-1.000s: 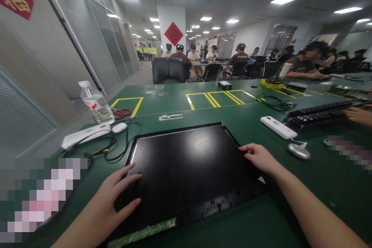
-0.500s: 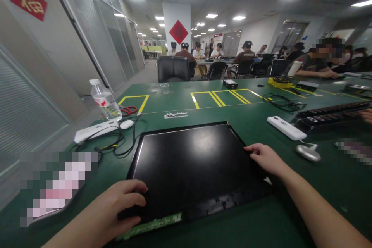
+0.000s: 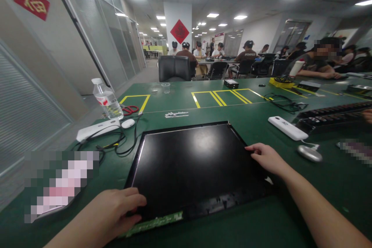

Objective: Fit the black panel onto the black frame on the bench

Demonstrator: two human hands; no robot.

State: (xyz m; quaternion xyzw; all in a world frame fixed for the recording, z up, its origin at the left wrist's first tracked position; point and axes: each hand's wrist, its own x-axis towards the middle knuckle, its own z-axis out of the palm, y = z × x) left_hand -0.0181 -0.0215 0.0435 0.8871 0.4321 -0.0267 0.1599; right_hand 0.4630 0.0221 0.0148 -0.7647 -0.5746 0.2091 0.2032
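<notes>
A dark flat display panel (image 3: 186, 166) in a black frame lies on the green table in front of me. A narrow green circuit board (image 3: 159, 223) runs along its near left edge. My left hand (image 3: 120, 205) is at the panel's near left corner, fingers curled over its edge and thumb by the circuit board. At the right edge, my right hand (image 3: 266, 157) grips the frame, with its fingertips at the rim. Its lower fingers are partly hidden beside the panel.
Left of the panel are a water bottle (image 3: 107, 99), red-handled scissors (image 3: 130, 110), a white power bank (image 3: 99, 128) and black cables (image 3: 126, 149). Another white power bank (image 3: 286, 128) and a silver mouse-shaped device (image 3: 309, 153) lie to the right. A person (image 3: 312, 62) sits across the table.
The fingers of my left hand have drawn together and lower at the panel's corner. My right hand stays at the right edge. The view has shifted slightly.
</notes>
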